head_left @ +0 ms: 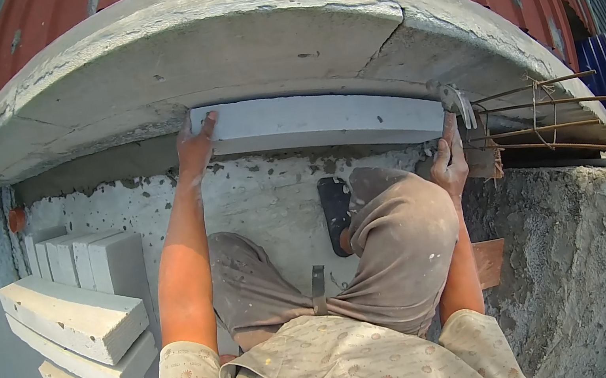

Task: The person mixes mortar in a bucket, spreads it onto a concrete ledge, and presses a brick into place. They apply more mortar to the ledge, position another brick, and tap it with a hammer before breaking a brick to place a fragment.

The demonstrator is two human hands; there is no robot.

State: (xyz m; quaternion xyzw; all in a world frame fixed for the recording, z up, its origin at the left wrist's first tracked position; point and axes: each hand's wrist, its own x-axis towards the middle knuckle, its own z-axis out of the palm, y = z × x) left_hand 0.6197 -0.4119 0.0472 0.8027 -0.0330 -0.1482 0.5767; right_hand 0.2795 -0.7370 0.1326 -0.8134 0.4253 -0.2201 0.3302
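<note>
1. Head view: left hand (197, 141), fingers part-curled, and right hand (449, 162), fingers straighter, hold the block (323, 120) by its ends beside the far wall (217, 59).
2. Rebar (562, 100) juts just right.
3. Stacked blocks (75, 311) stand left.

Both my arms reach forward, well apart, short sleeves ending near elbows. Left forearm (183, 249) runs up to raised left hand (196, 147), thumb hooked apart from fingers, grip closed. Right forearm (459, 271) passes partly behind bent right knee (423, 209). Right hand (451, 162) upright, fingers extended forward, thumb apart from them. Pale dust on both hands. Legs bent, knees spread, one foot (344, 242) showing between them.
</note>
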